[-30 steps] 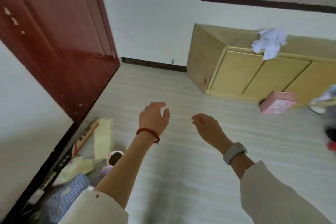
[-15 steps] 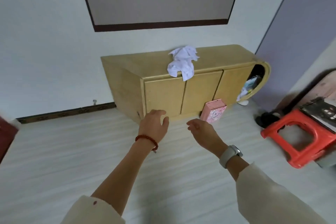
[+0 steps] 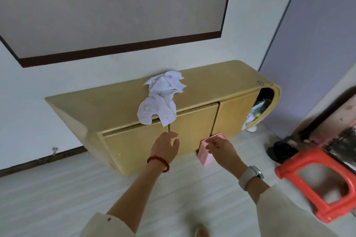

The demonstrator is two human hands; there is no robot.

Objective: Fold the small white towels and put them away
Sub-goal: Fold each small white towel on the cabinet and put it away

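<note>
The step in hand looks like the approach, before any folding: the crumpled heap of small white towels (image 3: pixel 161 98) lies on top of the long, low, pale yellow wooden cabinet (image 3: pixel 115 102), with two limp corners hanging over its front edge onto the door fronts, and neither hand touches it. The left hand (image 3: pixel 165 148), with a red bead bracelet at the wrist, reaches forward below the hanging cloth with its fingers loosely spread and slightly curled, holding nothing. The right hand (image 3: pixel 219 150), above a pale grey wristwatch, is also bare, its fingers relaxed and a little apart, in front of a small pink box (image 3: pixel 207 157) that stands on the light, faintly striped floor against the cabinet base. The next move probably calls for both hands to rise to the cabinet top, lift one towel free of the tangle and find its corners. The cloth looks thin, soft and creased, so it should separate easily but slide off if tugged. The cabinet is smooth, with a rounded right end whose open nook holds clutter. A glossy red plastic stool (image 3: pixel 316 184) stands well apart at the right.
</note>
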